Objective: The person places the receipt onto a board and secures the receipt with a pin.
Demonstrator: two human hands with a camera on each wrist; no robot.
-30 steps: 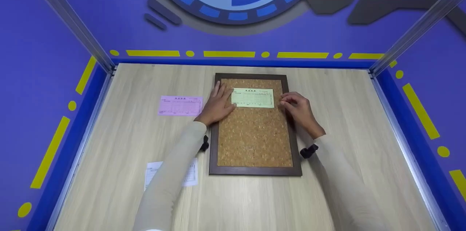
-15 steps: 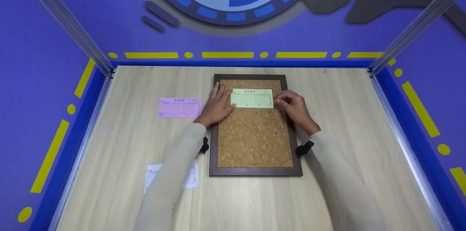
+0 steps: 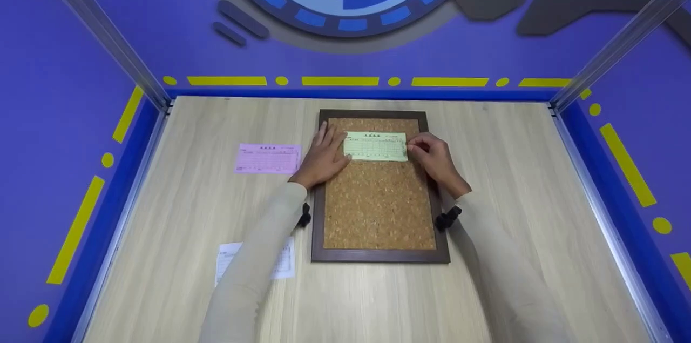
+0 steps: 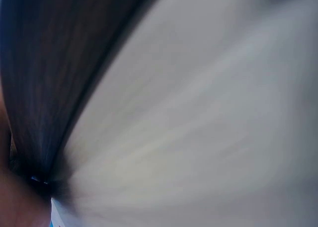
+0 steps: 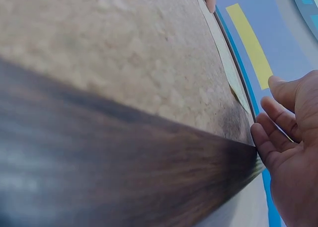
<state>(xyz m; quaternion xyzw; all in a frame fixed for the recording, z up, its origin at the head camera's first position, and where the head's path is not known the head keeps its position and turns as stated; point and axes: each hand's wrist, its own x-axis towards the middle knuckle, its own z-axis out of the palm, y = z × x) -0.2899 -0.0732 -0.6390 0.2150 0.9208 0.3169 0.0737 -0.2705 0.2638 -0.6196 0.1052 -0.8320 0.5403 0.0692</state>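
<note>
A light green printed slip (image 3: 375, 146) lies across the upper part of a dark-framed cork board (image 3: 378, 205). My left hand (image 3: 324, 156) rests spread over the board's left edge, thumb and fingertips at the slip's left end. At the slip's right end, my right hand (image 3: 434, 156) has thumb and forefinger brought together in a pinch. Something small seems to be between those fingertips, but I cannot tell its kind. In the right wrist view, the right hand (image 5: 293, 142) shows curled fingers beside the frame (image 5: 124, 157), with the slip (image 5: 226, 63) slightly raised along its near edge.
On the wooden table (image 3: 178, 197), a pink slip (image 3: 267, 158) lies left of the board. Nearer the front, a white slip (image 3: 283, 264) is partly covered by the left sleeve (image 3: 253, 262). Blue walls (image 3: 356, 62) close off the back and sides.
My right hand has moved left from the board's right frame to the slip's right end, fingertips still together. The left hand has stayed in place.
</note>
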